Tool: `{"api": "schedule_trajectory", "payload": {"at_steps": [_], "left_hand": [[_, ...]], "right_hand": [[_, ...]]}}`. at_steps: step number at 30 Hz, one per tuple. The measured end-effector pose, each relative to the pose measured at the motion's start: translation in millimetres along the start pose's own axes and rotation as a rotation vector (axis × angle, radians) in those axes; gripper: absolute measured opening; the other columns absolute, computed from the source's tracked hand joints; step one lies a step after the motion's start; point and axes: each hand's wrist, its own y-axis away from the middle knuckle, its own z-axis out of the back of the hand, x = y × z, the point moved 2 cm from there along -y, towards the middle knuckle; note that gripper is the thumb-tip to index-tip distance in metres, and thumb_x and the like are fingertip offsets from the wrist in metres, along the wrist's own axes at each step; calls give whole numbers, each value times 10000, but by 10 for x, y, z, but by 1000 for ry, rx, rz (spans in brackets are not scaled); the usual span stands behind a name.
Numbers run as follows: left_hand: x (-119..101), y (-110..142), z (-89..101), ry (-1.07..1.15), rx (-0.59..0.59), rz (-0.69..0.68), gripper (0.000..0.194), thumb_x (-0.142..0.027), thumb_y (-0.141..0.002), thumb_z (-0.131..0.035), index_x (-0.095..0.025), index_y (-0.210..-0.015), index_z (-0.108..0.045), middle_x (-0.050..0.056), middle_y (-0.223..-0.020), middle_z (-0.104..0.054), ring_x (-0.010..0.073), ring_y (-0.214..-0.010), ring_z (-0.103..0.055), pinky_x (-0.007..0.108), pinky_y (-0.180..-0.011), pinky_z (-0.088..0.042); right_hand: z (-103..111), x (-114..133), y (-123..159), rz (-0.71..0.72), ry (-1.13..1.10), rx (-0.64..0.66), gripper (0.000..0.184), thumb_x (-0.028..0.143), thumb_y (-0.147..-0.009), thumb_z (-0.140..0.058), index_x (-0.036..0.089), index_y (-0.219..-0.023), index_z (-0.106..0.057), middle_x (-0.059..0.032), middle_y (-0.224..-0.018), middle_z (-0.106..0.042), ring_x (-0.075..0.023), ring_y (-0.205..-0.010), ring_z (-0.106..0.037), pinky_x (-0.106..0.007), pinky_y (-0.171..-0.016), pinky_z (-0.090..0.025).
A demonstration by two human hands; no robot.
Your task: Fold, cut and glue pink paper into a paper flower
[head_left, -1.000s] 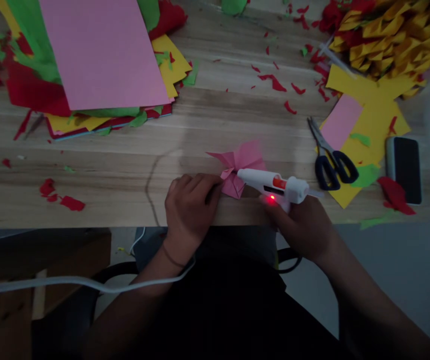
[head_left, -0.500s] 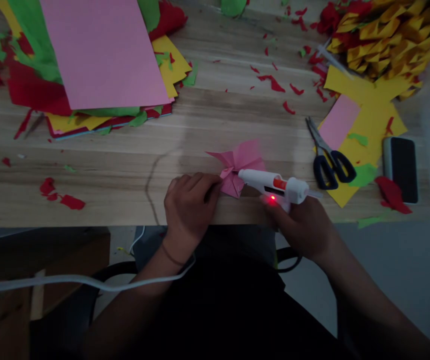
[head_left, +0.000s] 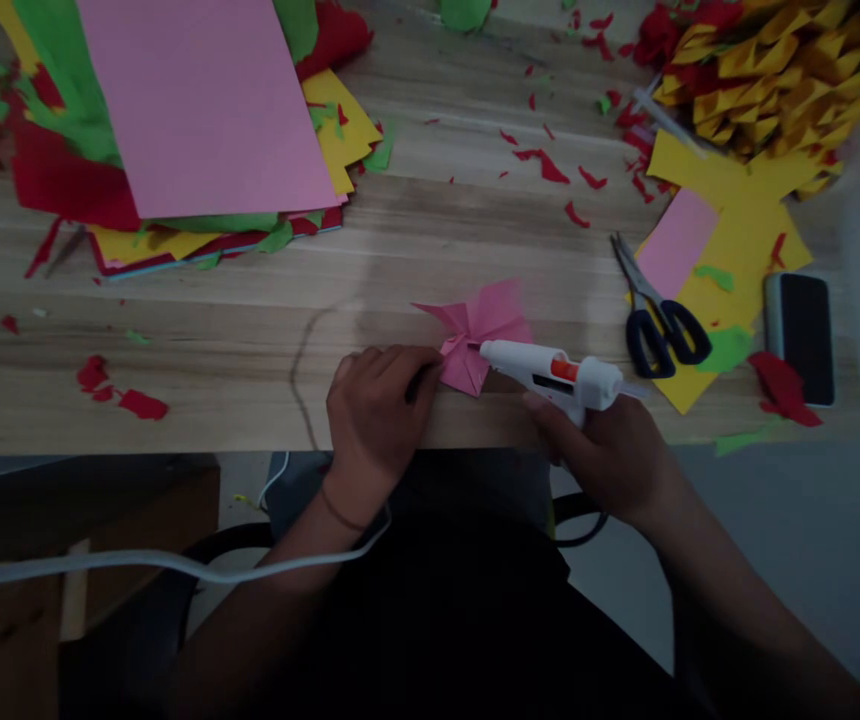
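Note:
A folded pink paper piece [head_left: 501, 312] with fanned points lies near the table's front edge. My left hand [head_left: 381, 405] pinches its left corner between thumb and fingers. In my right hand [head_left: 614, 445] is a white hot glue gun [head_left: 527, 362], held by its handle with the thumb on top of the grip. The gun's dark nozzle points left, over the middle of the folded paper; whether it touches the paper I cannot tell. A clear glue stick [head_left: 634, 390] pokes out of the gun's back end.
Scissors [head_left: 659, 305] lie on yellow paper [head_left: 749, 270] to the right, beside a phone [head_left: 801, 340]. Folded yellow pieces [head_left: 775, 85] are heaped at the back right. A stack topped by pink paper [head_left: 209, 110] is at the left. A white cable [head_left: 197, 568] crosses my left forearm.
The glue gun and my right hand have shifted slightly to the right. The red light on the gun no longer shows. My left hand and the pink paper look nearly unchanged.

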Motion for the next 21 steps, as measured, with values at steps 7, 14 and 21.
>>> {"api": "schedule_trajectory", "payload": {"at_steps": [7, 14, 21], "left_hand": [[17, -3, -9, 9, 21, 7, 99, -328, -933, -645, -268, -949, -722, -6, -886, -777, 201, -792, -680, 358, -726, -417], [8, -22, -1, 20, 32, -4, 108, -328, -934, -647, -270, -964, -733, -11, -925, -789, 206, -806, -689, 360, -720, -417], [5, -11, 6, 17, 35, 0, 124, -324, -942, -635, -266, -976, -738, -10, -930, -789, 210, -819, -689, 367, -732, -422]], "right_hand": [[-5, 10, -1, -2, -27, -26, 401, 489, -934, -441, 222, -712, -641, -5, -467, -545, -182, -439, -545, -314, -471, -373], [-9, 36, -29, 4, -20, -30, 445, 501, -930, -431, 225, -615, -583, -17, -460, -533, -180, -451, -543, -323, -493, -357], [-29, 39, -40, 36, 19, -68, 454, 512, -946, -422, 224, -636, -584, -21, -469, -561, -185, -462, -569, -313, -490, -364]]}}
